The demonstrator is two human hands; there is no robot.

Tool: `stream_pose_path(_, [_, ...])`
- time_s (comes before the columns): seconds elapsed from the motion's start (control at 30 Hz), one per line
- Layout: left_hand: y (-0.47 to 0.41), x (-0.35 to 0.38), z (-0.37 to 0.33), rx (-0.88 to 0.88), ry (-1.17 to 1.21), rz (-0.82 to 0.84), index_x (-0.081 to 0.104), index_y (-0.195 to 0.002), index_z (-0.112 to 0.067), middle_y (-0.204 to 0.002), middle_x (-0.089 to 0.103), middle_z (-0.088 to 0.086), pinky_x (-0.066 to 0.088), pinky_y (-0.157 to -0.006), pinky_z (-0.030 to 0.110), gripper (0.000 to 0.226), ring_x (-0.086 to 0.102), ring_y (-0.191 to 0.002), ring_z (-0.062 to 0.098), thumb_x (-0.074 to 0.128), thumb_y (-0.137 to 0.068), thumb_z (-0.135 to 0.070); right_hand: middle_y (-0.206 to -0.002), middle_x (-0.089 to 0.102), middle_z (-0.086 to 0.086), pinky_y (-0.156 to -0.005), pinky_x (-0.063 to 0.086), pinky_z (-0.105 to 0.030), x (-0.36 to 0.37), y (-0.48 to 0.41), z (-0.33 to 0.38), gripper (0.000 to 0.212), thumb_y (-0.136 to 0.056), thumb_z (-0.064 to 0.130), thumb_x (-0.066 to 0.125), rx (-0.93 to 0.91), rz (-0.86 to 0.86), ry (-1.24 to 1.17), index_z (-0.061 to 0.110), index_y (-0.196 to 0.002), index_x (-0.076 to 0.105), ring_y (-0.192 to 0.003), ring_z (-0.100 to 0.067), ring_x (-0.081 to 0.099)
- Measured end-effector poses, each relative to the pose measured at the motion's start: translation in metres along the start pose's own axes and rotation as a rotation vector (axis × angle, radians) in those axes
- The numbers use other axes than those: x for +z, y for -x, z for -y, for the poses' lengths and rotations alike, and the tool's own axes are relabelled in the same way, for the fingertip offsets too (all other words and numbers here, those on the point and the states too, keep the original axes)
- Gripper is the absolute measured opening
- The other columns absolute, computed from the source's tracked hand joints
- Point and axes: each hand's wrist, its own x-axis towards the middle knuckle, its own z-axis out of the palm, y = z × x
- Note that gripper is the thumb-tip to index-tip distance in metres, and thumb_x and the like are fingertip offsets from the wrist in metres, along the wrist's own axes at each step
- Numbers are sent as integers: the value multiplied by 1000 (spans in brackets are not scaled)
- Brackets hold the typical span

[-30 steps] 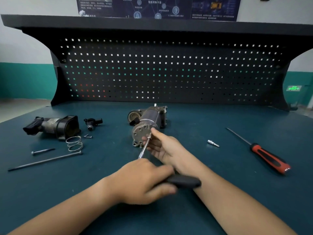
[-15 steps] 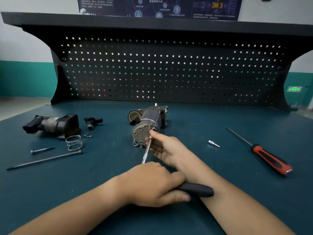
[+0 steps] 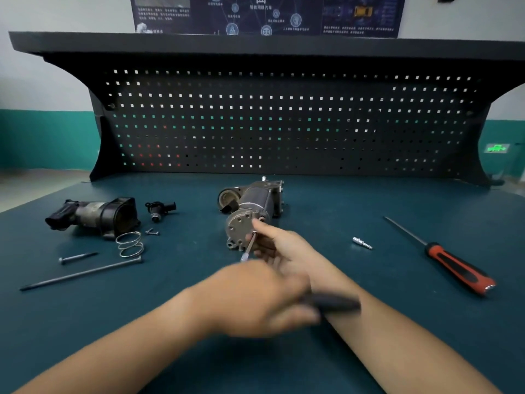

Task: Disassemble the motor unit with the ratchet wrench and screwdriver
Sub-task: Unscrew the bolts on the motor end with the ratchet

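Part done: housing [image 3: 93, 214], spring [image 3: 129, 244], long bolt [image 3: 82, 273] off, frame left. Centre worktop [image 3: 85, 322]: motor unit [image 3: 255, 200]; left hand [image 3: 255, 300] grips ratchet wrench [image 3: 335, 304] handle, right hand [image 3: 279, 247] pinches shaft at end plate [image 3: 238, 228]; screwdriver [image 3: 454, 268] idle right.

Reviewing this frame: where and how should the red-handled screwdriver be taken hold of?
Grip the screwdriver by its red-and-black handle, coming down from above with fingers across it. It lies flat on the table, thin shaft pointing away to the left, handle nearest the person's right side, nothing touching it.
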Motion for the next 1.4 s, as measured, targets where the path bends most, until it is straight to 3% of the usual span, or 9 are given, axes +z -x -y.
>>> stream_pose_path(0.13, [0, -3, -4, -194, 356, 42, 56, -92, 0, -65, 60, -1, 35, -54, 25, 52, 51, -58, 7, 32, -87, -46, -56, 66, -1, -52, 48, -20, 1, -1, -4, 23, -86, 24, 62, -62, 7, -39, 11, -67, 64, -46, -10, 60])
stream_pose_path(0.27, [-10, -28, 11, -826, 1081, -940, 42, -63, -16, -34, 35, -6, 24, -35, 14, 45, 30, -30, 3, 30, -90, -49, -67, 71, 0, -62, 50, -22, -2, -2, -3, 25, -95, 19, 43, -44, 133, -170, 12, -81, 62, -56, -10, 65])
stream_pose_path(0.37, [-20, -40, 33, -926, 1344, -1229, 39, -65, -17, -36, 25, -10, 17, -35, 11, 49, 20, -28, 6, 18, -100, -46, -62, 70, 0, -51, 47, -15, 0, -2, -2, 22, -95, 12, 47, -53, 95, -147, 9, -80, 61, -51, -7, 64])
stream_pose_path(0.47, [-22, -34, 20, -754, 1115, -1006, 41, -59, -24, -38, 29, -13, 21, -34, 10, 45, 26, -30, 0, 27, -100, -36, -60, 69, -1, -51, 43, -14, 2, -2, 1, 18, -92, 13, 53, -58, 27, -96, 9, -75, 59, -47, -7, 61])
stream_pose_path(0.63, [1, 8, -10, -64, 71, 262, 54, -98, -2, -79, 63, 20, 22, -58, 30, 40, 58, -73, 34, 43, -94, -40, -56, 61, 0, -43, 35, -15, 0, -1, -4, 21, -83, 25, 67, -33, -89, 73, 11, -69, 58, -43, -7, 51])
stream_pose_path(0.97, [-26, -43, 28, -875, 1390, -1025, 37, -66, -16, -36, 26, -10, 14, -34, 13, 47, 19, -27, 5, 23, -97, -49, -52, 65, 2, -42, 44, -13, 0, -5, 4, 17, -91, 16, 57, -22, 16, -84, 10, -75, 59, -40, -5, 58])
stream_pose_path(1.03, [-25, -41, 26, -782, 1177, -947, 38, -63, -21, -37, 28, -12, 18, -33, 12, 44, 21, -28, 4, 24, -99, -41, -48, 63, 1, -41, 42, -13, 0, -7, 6, 18, -89, 17, 60, -12, -3, -59, 9, -73, 58, -38, -6, 56])
stream_pose_path(1.23, [8, 10, -5, -3, 22, 359, 49, -99, -7, -84, 65, 18, 27, -57, 33, 49, 59, -75, 38, 32, -95, -53, -49, 62, 2, -41, 37, -13, -3, -9, 2, 18, -81, 23, 70, -41, -87, 114, 11, -74, 58, -35, -3, 50])
stream_pose_path(1.4, [11, -14, 0, -46, 324, 72, 45, -85, -16, -53, 54, 5, 30, -37, 23, 31, 47, -44, 23, 34, -94, -43, -54, 67, 2, -39, 40, -12, 2, -10, 7, 29, -89, 41, 55, -22, -62, 10, 14, -83, 59, -39, -4, 58])
